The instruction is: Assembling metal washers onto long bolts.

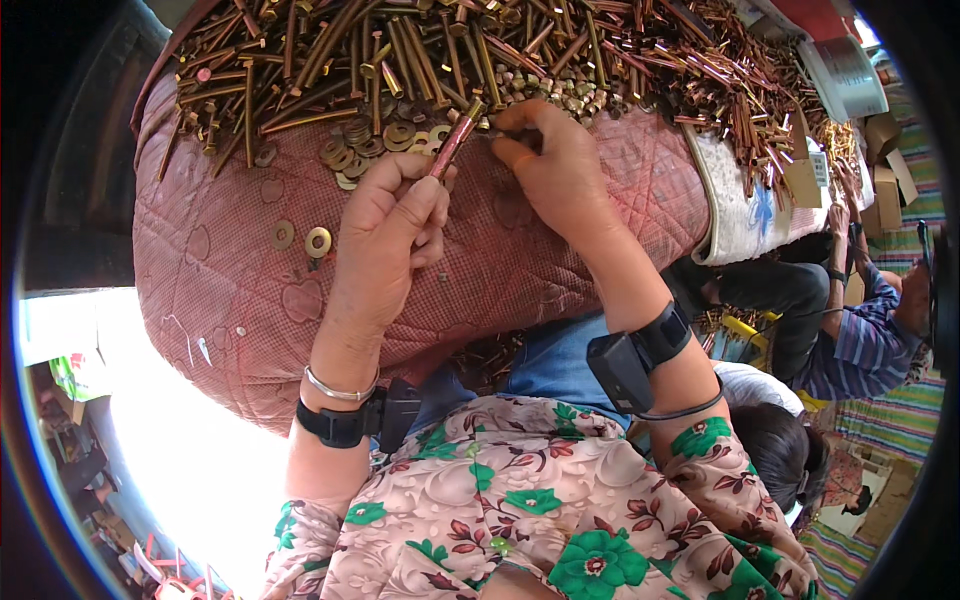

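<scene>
My left hand (390, 220) is closed around an expansion bolt (455, 145), gripping its reddish sleeve between thumb and fingers. The bolt's brassy threaded end points up and to the right. Beside it, my right hand (555, 165) is curled with thumb and index tip apart, and nothing shows between them. Its fingertips are close to the bolt's threaded end and just below a heap of small nuts (575, 95). Flat washers (345, 155) lie in a loose pile beyond my left hand. Two single washers (318, 242) rest nearer, to its left.
Long brassy bolts (330, 50) cover the far side of the red quilted cloth (270, 340). More reddish bolts (740, 110) spread to the right, near a white bucket (848, 80) and cardboard boxes (885, 200). Another person in a striped shirt (870, 345) sits at the right.
</scene>
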A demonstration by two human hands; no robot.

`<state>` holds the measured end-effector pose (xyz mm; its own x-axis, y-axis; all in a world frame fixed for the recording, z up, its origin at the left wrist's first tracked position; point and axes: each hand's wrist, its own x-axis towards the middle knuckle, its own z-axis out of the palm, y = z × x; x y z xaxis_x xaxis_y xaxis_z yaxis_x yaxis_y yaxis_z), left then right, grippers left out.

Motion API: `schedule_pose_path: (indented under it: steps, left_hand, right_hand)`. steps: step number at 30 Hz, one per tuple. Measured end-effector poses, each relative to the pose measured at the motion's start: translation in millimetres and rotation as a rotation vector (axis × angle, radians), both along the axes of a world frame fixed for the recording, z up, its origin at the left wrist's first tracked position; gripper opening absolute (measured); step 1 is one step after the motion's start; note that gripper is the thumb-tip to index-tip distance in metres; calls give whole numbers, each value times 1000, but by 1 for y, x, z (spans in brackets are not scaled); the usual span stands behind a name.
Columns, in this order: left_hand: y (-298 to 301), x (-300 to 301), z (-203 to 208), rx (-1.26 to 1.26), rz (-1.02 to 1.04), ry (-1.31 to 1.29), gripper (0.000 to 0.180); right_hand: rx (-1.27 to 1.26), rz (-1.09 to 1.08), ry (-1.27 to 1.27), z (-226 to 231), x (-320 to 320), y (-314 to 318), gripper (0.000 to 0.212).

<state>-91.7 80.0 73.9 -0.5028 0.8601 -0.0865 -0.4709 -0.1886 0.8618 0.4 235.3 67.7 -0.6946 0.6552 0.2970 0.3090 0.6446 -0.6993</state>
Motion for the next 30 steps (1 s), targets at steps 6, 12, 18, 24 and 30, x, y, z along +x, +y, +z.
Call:
schedule_pose_path:
  steps: [6,12,18,24,30]
  left_hand:
    - [-2,3,1,-23,3,28,20]
    - [-10,16,12,-106,-51,96,16]
    - [-25,37,12,-220,-108,123,17]
    - [-36,43,10,-283,-180,86,16]
    - [-42,51,15,-319,-222,51,14]
  right_hand:
    - [-770,35,322,20,32,-15,19]
    - [-961,150,466,20,57,-21,21]
    - [-915,194,527,23,70,-36,24]
    - [-941,182,454,19,87,-45,25]
    - [-851,196,367,21,102,-52,22]
